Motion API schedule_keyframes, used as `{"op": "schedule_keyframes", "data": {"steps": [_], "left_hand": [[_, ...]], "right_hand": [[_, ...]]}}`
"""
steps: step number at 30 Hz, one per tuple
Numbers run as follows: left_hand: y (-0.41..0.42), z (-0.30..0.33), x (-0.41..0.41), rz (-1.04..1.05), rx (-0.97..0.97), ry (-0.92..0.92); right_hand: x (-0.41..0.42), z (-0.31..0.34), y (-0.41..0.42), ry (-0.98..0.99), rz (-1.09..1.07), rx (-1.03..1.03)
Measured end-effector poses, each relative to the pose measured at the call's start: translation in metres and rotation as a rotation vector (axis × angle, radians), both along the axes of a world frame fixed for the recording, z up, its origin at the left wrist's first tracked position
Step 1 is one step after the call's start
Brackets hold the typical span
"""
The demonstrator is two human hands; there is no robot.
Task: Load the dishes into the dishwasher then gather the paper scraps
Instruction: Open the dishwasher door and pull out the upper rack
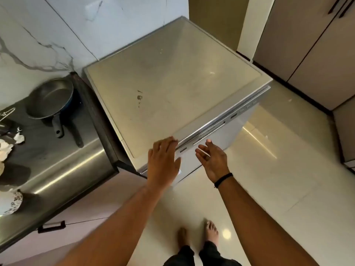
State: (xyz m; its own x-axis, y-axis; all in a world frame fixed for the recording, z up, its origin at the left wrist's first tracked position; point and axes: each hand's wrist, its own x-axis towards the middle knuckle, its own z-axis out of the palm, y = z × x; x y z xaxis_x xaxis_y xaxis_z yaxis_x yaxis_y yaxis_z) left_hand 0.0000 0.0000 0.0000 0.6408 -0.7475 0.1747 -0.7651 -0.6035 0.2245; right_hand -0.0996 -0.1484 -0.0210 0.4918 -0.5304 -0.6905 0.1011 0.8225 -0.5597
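While the dishwasher (172,83) fills the centre of the frame with its door closed, the left hand (163,162) rests flat-fingered on its front top edge and the right hand (211,160) hovers open just beside. Paper scraps (19,138) lie on the counter (48,150) at left; bare floor (269,169) spreads lower right.

Only one view is given, taken from the person's head and directed forward and steeply down. The dishwasher (172,89) is seen closely from above, in the middle. The counter (57,156) is caught at the left edge, the floor (278,169) at right.
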Motion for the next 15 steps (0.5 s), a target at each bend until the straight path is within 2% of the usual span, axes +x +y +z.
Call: {"op": "schedule_keyframes", "data": {"steps": [2,5,8,15], "left_hand": [[-0.013,0.005,0.020,-0.027,-0.039,-0.010],[-0.024,0.004,0.054,-0.092,0.012,0.010],[-0.019,-0.005,0.058,-0.169,-0.005,-0.010],[-0.020,-0.010,0.060,-0.182,-0.024,-0.038]], "right_hand": [[0.014,-0.002,-0.003,-0.017,0.006,-0.022],[0.031,-0.005,-0.005,-0.018,-0.043,0.008],[0.034,-0.013,-0.005,-0.040,-0.093,0.052],[0.041,-0.029,-0.013,-0.243,-0.144,0.106]]}}
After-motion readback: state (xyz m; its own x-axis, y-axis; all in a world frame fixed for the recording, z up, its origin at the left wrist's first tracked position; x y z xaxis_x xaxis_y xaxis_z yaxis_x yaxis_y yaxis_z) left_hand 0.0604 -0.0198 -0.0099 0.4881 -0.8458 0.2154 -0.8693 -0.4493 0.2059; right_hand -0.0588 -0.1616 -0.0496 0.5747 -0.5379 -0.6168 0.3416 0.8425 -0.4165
